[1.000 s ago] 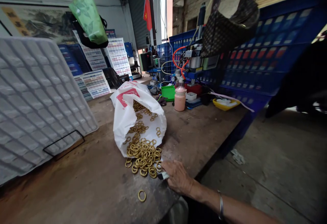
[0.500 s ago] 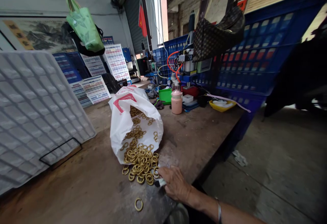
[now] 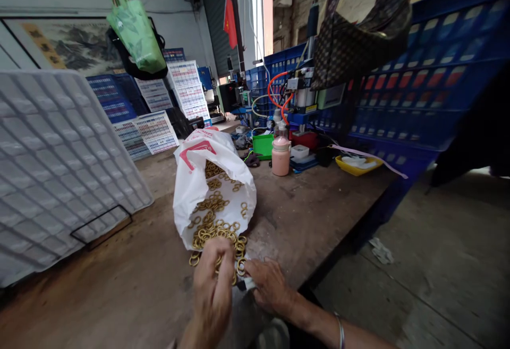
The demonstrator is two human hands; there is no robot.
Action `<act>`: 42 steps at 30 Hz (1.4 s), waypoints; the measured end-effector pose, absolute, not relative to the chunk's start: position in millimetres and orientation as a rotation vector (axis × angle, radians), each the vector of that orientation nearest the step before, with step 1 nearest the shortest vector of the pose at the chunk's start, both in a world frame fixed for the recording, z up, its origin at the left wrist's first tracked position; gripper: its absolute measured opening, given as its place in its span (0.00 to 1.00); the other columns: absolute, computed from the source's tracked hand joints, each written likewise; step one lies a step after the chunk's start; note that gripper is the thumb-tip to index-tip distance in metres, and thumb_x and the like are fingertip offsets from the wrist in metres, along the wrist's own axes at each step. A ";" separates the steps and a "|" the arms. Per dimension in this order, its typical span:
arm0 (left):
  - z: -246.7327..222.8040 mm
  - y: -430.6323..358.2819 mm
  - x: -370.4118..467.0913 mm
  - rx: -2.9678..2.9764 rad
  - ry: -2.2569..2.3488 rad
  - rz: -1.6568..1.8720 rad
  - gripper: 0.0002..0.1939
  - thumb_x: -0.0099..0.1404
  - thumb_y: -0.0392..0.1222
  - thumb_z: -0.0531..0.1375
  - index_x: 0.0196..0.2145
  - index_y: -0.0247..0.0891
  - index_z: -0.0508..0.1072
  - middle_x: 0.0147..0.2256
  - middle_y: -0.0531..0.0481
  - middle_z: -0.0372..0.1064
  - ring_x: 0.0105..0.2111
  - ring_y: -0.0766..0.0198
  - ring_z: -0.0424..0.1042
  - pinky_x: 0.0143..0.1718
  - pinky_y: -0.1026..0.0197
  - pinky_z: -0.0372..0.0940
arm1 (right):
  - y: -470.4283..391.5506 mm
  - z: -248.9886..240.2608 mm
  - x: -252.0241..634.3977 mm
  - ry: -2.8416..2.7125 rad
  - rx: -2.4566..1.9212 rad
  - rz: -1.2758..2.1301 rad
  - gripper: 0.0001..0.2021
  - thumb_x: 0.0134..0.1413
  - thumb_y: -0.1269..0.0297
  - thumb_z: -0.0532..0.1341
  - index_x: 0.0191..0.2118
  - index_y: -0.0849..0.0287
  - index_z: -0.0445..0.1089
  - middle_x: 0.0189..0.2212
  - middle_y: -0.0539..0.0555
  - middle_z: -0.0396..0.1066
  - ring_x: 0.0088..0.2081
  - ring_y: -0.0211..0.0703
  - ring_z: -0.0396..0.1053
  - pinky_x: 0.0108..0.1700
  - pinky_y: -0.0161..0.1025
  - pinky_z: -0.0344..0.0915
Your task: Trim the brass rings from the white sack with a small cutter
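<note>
right grip (image 3: 271,288): fingers together, clamped on a small white-and-dark piece (image 3: 249,283), mostly covered; what it is cannot be made out. one of the brass-coloured rings (image 3: 210,230) stands right at those fingertips. left grip (image 3: 213,288): fingers curled over the front of the ring heap, tips hidden; cannot tell whether they are clamped on anything.

rings spill from the mouth of a white plastic bag (image 3: 185,197) lying on its side on the desk (image 3: 306,205); more lie inside, the deepest in shadow.

edges: right desk edge slants away just beside the right forearm, with floor (image 3: 414,296) beyond. open room: bare desk left of the left grip, and a strip between bag and right edge.

farther back: pink bottle (image 3: 281,159), green tray (image 3: 263,150), yellow tray (image 3: 353,169). white ribbed panel (image 3: 64,152) cut off at left; both forearms cut off below.
</note>
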State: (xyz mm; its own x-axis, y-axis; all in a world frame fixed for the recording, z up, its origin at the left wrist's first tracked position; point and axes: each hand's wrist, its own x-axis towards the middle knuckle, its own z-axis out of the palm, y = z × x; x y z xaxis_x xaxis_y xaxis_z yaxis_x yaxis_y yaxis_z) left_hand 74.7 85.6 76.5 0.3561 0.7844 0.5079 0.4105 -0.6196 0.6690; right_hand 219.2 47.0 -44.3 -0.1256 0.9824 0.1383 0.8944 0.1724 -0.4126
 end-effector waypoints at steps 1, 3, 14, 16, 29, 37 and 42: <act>70.9 102.8 82.9 2.213 1.079 1.126 0.11 0.66 0.41 0.47 0.30 0.37 0.66 0.31 0.48 0.65 0.32 0.63 0.65 0.33 0.60 0.63 | 47.0 -42.7 219.5 -2.087 -1.780 0.336 0.18 0.39 0.76 0.52 0.41 0.57 0.61 0.37 0.52 0.68 0.38 0.44 0.63 0.43 0.41 0.52; 56.9 137.0 96.2 2.328 1.167 0.962 0.10 0.64 0.38 0.47 0.30 0.37 0.66 0.29 0.47 0.64 0.32 0.61 0.65 0.35 0.58 0.62 | 46.9 -40.7 220.1 -2.093 -1.777 0.356 0.19 0.39 0.77 0.52 0.41 0.57 0.61 0.37 0.52 0.68 0.38 0.44 0.63 0.43 0.41 0.51; 13.5 214.1 170.4 2.873 1.235 0.130 0.19 0.57 0.36 0.52 0.47 0.32 0.64 0.49 0.36 0.59 0.49 0.49 0.58 0.47 0.49 0.56 | 44.3 -26.7 223.4 -2.094 -1.751 0.515 0.19 0.34 0.77 0.51 0.38 0.57 0.62 0.35 0.52 0.68 0.38 0.43 0.64 0.44 0.41 0.51; 7.8 218.7 181.2 2.894 1.176 0.037 0.16 0.54 0.34 0.54 0.41 0.30 0.68 0.48 0.35 0.61 0.48 0.48 0.59 0.45 0.50 0.57 | 44.9 -25.5 223.7 -2.081 -1.753 0.536 0.20 0.33 0.77 0.51 0.38 0.57 0.62 0.35 0.52 0.68 0.38 0.44 0.64 0.44 0.41 0.51; 7.9 203.4 139.9 2.900 1.219 0.017 0.09 0.62 0.37 0.49 0.38 0.36 0.66 0.39 0.42 0.65 0.40 0.55 0.63 0.41 0.54 0.58 | 43.8 -30.5 224.6 -2.022 -1.736 0.475 0.16 0.38 0.76 0.51 0.37 0.56 0.62 0.34 0.51 0.69 0.38 0.42 0.64 0.43 0.39 0.49; 8.3 180.2 93.7 2.906 1.269 0.064 0.10 0.64 0.40 0.48 0.37 0.36 0.67 0.37 0.42 0.65 0.40 0.54 0.63 0.42 0.53 0.54 | 44.3 -30.0 226.5 -2.046 -1.731 0.366 0.14 0.42 0.77 0.51 0.36 0.57 0.64 0.33 0.50 0.70 0.35 0.40 0.64 0.38 0.37 0.51; 4.3 171.4 76.9 2.894 1.276 0.140 0.10 0.64 0.40 0.48 0.36 0.36 0.67 0.38 0.42 0.65 0.41 0.54 0.62 0.43 0.53 0.54 | 44.6 -32.3 228.2 -1.875 -1.694 0.370 0.12 0.43 0.76 0.51 0.34 0.57 0.65 0.31 0.51 0.70 0.34 0.41 0.66 0.37 0.35 0.55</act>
State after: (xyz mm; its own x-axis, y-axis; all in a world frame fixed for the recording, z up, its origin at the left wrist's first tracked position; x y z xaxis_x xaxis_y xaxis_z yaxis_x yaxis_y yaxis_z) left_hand 76.9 171.4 4.3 0.6713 0.7356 0.0907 0.7378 -0.6749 0.0133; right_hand 228.2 44.6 -32.3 -0.0259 0.9726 0.2309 0.8117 0.1553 -0.5630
